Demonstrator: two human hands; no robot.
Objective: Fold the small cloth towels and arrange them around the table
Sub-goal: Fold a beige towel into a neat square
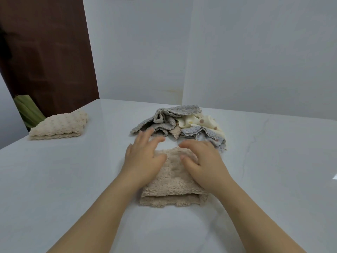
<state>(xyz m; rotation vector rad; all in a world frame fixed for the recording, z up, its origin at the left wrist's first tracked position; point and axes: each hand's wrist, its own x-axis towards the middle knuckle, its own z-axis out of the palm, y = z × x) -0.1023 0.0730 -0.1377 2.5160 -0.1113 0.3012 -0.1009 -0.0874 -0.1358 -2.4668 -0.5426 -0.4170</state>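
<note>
Left hand [144, 159] and right hand [202, 161] flat, fingers spread, palms down on a folded beige towel [173, 187] near the table's [73, 179] near edge. Just beyond the fingertips, a heap of unfolded towels [182, 125] toward the far edge. At the far left corner, another folded cream towel [60, 126].
</note>
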